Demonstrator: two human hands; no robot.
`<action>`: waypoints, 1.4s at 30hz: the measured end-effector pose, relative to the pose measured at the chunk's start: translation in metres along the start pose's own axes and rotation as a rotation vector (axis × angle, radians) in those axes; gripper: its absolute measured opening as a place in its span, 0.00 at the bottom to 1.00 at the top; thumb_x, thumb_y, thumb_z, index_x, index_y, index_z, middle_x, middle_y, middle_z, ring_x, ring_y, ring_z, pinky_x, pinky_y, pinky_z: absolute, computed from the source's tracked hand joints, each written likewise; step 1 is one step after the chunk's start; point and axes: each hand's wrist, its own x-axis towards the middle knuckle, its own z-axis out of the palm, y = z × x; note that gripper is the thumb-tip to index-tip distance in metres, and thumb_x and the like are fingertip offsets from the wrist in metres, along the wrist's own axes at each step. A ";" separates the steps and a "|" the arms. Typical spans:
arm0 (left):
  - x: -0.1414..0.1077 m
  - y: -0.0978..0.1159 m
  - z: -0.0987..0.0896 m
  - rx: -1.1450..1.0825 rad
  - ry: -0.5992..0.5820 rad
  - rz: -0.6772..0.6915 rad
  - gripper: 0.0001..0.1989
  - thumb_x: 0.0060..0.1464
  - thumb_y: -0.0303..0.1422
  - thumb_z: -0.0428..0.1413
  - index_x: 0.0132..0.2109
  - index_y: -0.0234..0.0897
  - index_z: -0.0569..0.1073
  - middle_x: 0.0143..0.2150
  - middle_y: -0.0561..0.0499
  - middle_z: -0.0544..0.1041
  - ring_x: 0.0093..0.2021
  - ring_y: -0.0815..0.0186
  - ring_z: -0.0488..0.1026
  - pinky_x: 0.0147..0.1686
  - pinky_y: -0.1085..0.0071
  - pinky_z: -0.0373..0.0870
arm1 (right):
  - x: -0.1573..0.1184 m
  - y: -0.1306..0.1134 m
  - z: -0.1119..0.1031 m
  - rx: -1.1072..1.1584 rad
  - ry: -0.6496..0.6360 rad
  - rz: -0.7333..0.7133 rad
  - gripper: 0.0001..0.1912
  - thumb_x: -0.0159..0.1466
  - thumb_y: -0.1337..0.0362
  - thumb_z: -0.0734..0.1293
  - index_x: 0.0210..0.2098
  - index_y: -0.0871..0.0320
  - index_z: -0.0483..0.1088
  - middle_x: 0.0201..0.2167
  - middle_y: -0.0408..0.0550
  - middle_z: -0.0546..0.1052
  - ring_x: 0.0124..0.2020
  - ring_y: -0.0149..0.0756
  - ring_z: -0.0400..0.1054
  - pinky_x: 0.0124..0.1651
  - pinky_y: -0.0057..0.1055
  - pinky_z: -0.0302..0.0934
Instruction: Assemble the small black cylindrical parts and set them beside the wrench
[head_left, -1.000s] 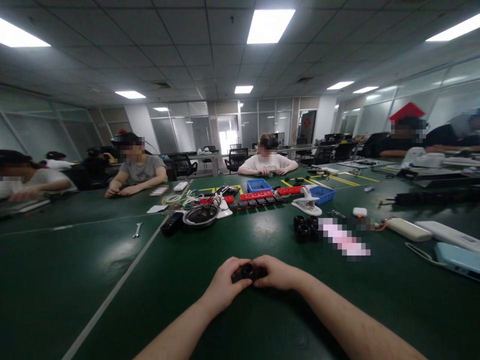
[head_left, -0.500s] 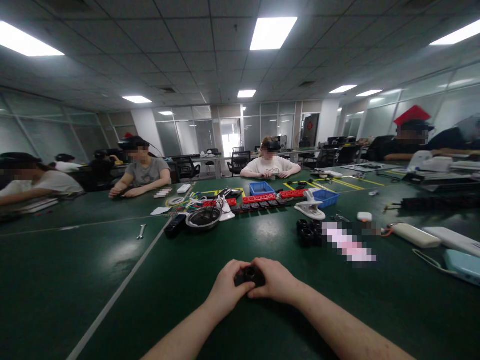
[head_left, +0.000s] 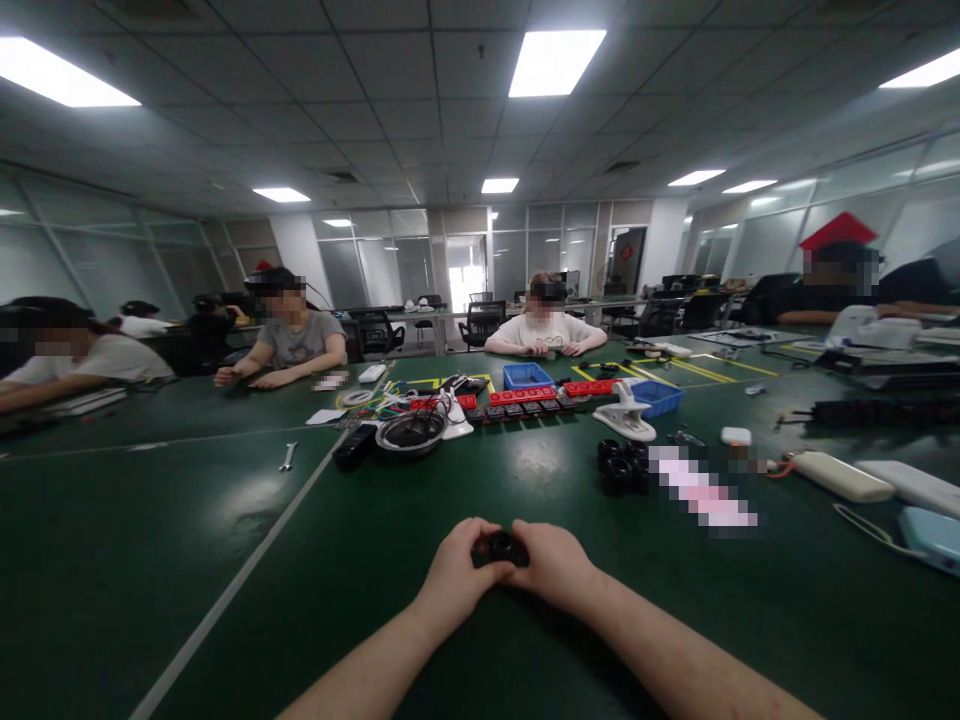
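Note:
Between my hands, close above or on the green table (head_left: 360, 560), is a small dark part with a round raised hole (head_left: 500, 545); its exact kind cannot be made out. My left hand (head_left: 459, 570) curls round its left side, with the thumb along the near edge. On the other side my right hand (head_left: 551, 560) grips it, fingers over the far right edge. Both thumbs come close together in front. Fingers cover much of the part's ends. Several black round parts (head_left: 616, 465) stand together farther off to the right.
A metal-rimmed round dish (head_left: 411, 435), a white clip stand (head_left: 626, 412), red socket strips (head_left: 523, 396) and blue bins (head_left: 527, 377) lie across the middle. To the left is a wrench (head_left: 289, 457). Power banks (head_left: 844, 476) lie at right. A person (head_left: 546, 325) sits opposite.
The view has shifted slightly, so the surroundings sit a little farther right. My right hand's fingers have moved slightly right, showing more of the dark part between the hands.

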 end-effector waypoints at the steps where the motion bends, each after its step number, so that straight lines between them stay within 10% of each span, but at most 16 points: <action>1: 0.000 -0.001 0.000 0.002 -0.002 0.006 0.13 0.40 0.31 0.59 0.38 0.37 0.70 0.36 0.51 0.69 0.37 0.63 0.67 0.36 0.69 0.63 | -0.001 -0.002 -0.001 -0.025 0.003 0.008 0.19 0.50 0.49 0.65 0.31 0.58 0.64 0.27 0.46 0.71 0.29 0.36 0.65 0.27 0.27 0.52; 8: 0.002 -0.005 -0.003 -0.038 0.020 0.129 0.26 0.39 0.30 0.60 0.48 0.39 0.66 0.45 0.48 0.67 0.42 0.61 0.65 0.42 0.66 0.63 | -0.002 0.006 -0.011 0.182 -0.014 -0.138 0.26 0.45 0.56 0.70 0.42 0.57 0.64 0.38 0.48 0.69 0.37 0.39 0.64 0.38 0.31 0.56; 14: 0.002 -0.003 -0.004 -0.001 -0.048 0.133 0.14 0.43 0.30 0.58 0.41 0.39 0.71 0.37 0.50 0.70 0.40 0.62 0.66 0.40 0.68 0.62 | 0.003 0.021 -0.007 0.332 -0.149 -0.183 0.15 0.48 0.64 0.68 0.37 0.57 0.67 0.33 0.43 0.69 0.34 0.33 0.63 0.33 0.25 0.55; 24: 0.000 -0.002 0.002 0.025 0.045 0.040 0.13 0.41 0.30 0.58 0.38 0.37 0.71 0.36 0.50 0.69 0.38 0.62 0.66 0.38 0.68 0.62 | 0.001 -0.001 0.001 0.017 0.046 -0.037 0.20 0.48 0.51 0.67 0.34 0.59 0.66 0.32 0.49 0.70 0.34 0.39 0.63 0.34 0.31 0.54; 32: 0.001 -0.001 -0.002 -0.022 -0.044 0.086 0.18 0.43 0.29 0.57 0.45 0.41 0.70 0.38 0.51 0.70 0.39 0.63 0.66 0.39 0.69 0.63 | 0.007 0.022 -0.008 0.284 -0.142 -0.178 0.13 0.49 0.62 0.69 0.34 0.59 0.68 0.32 0.44 0.70 0.34 0.34 0.63 0.33 0.27 0.54; 42: 0.001 0.000 0.003 -0.010 0.022 0.026 0.13 0.40 0.30 0.59 0.37 0.37 0.70 0.36 0.51 0.69 0.37 0.63 0.66 0.37 0.69 0.63 | 0.001 0.001 -0.003 0.003 0.011 -0.084 0.25 0.45 0.48 0.68 0.35 0.60 0.67 0.32 0.50 0.71 0.34 0.41 0.64 0.36 0.33 0.55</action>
